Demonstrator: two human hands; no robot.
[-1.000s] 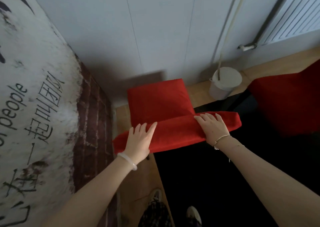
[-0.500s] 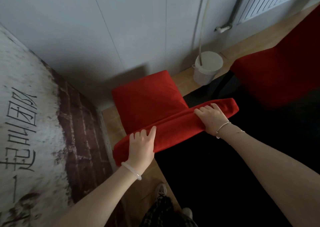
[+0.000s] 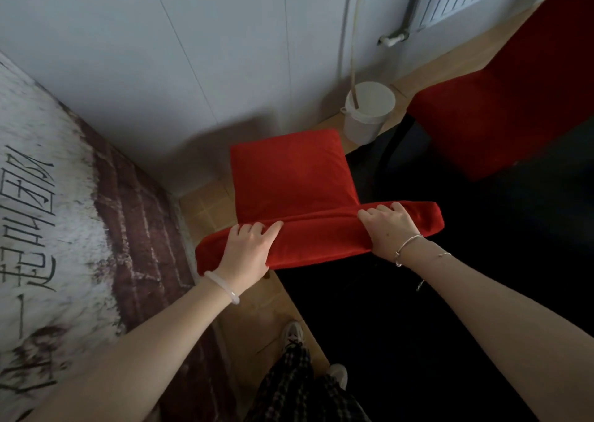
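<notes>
Left hand (image 3: 246, 251) and right hand (image 3: 390, 231) each grip the red chair back (image 3: 321, 241) — fingers curled over its far edge. The seat (image 3: 289, 174) lies beyond it — near a white bucket (image 3: 369, 109) by the wall (image 3: 225, 51).

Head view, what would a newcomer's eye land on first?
The bright red chair back across the middle, gripped by the left hand and right hand, with its red seat just beyond. Next, the white bucket by the far wall and black lettering on the left wall.
</notes>
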